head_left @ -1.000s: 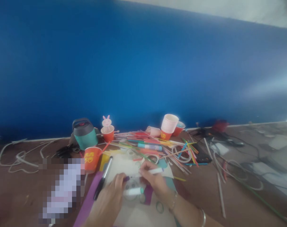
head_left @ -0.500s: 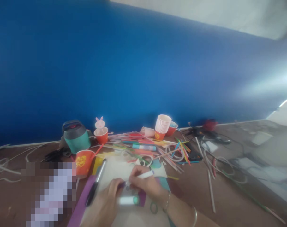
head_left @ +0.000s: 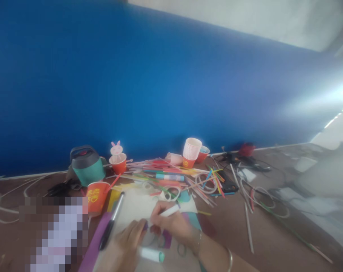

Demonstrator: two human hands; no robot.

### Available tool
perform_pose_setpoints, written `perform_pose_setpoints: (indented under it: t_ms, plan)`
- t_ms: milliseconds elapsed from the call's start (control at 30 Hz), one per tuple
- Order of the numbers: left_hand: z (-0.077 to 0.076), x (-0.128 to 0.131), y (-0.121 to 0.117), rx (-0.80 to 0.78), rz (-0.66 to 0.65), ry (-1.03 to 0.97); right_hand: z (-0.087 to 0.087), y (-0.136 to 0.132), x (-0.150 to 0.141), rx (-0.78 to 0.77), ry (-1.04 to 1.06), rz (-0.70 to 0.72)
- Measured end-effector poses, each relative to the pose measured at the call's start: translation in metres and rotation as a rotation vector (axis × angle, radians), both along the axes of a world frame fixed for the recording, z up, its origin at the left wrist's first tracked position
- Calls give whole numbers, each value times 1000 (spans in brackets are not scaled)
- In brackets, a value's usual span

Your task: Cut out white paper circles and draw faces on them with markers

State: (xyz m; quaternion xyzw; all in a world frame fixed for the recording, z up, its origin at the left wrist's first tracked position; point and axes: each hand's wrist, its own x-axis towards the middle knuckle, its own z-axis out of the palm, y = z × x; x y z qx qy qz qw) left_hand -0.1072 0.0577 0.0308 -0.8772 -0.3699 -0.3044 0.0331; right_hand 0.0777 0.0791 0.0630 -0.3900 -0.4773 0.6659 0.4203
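My right hand (head_left: 171, 223) is closed in a writing grip around a white marker (head_left: 170, 210) with a purple back end. Its tip points down-left at the white paper (head_left: 134, 204), close to small drawn circles; contact is hard to make out. My left hand (head_left: 128, 240) rests on the paper's left part, fingers bent together, with a small purple piece that looks like the marker's cap (head_left: 145, 226) at the fingertips. Just under it lies a white marker with a green end (head_left: 152, 255). A black-and-silver pen (head_left: 111, 223) lies along the paper's left side.
An orange paper cup (head_left: 96, 198) stands left of the paper, near a teal jug (head_left: 88, 166). Behind are a cup with a rabbit figure (head_left: 117, 160), a heap of coloured sticks (head_left: 165, 173) and stacked cups (head_left: 192, 151). White cables (head_left: 273, 200) lie at right.
My left hand has settled flatter beside the drawing, and the right hand's marker tip has come away from the purple cap toward the paper. The view has shifted slightly right.
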Motion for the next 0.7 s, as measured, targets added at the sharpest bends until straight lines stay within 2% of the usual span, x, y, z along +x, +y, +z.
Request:
perform_pose_setpoints:
  t_ms: [133, 233, 367, 467, 533, 600, 667, 700]
  plan:
    - [-7, 1, 0, 37, -6, -9, 1, 0, -1, 2, -7, 12]
    - [-9, 1, 0, -25, 1, -38, -2, 1, -2, 14, -15, 3]
    - [-1, 0, 0, -169, -19, -93, -7, 1, -5, 51, -55, -17]
    - [7, 2, -1, -204, -13, -124, -8, 0, -5, 70, -46, -44]
    - [10, 4, -2, -205, 28, -121, -8, -3, -4, 100, -29, -126]
    - [11, 6, -3, -193, 48, -107, -9, -6, -2, 149, -48, -274]
    - [10, 8, -4, -207, 35, -98, -12, -11, -1, 204, -106, -391]
    - [9, 9, -4, -220, 20, -97, -14, -13, -1, 233, -141, -403]
